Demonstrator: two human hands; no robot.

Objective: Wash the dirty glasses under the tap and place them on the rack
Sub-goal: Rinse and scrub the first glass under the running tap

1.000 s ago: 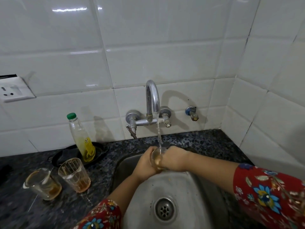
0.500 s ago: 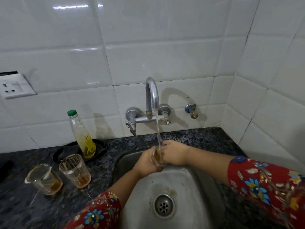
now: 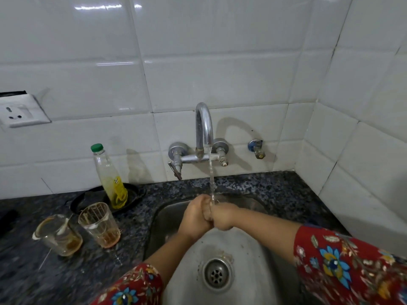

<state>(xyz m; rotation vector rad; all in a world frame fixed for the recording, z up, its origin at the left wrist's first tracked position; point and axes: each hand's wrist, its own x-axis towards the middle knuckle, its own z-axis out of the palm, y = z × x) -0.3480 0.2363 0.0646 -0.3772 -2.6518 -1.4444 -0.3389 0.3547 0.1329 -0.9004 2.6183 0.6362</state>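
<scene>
White tiles back a dark speckled counter (image 3: 275,188) with a steel sink (image 3: 253,249) let into it, and from my seat all the work is over that bowl. The left hand (image 3: 195,216) and right hand (image 3: 223,217) are pressed together, fingers curled round one glass (image 3: 208,211) that I can barely make out between them. The stream (image 3: 211,177) from the tap (image 3: 203,128) lands right on top of the fingers. I judge this the rinsing step. Well left of the fingers stand the nearer dirty glass (image 3: 100,224) and the farther dirty glass (image 3: 58,235), brown dregs in each, with a soap bottle (image 3: 111,179) behind them. I can see no rack, so next I would tip the water out, grip the wet glass firmly, and look for the rack.
</scene>
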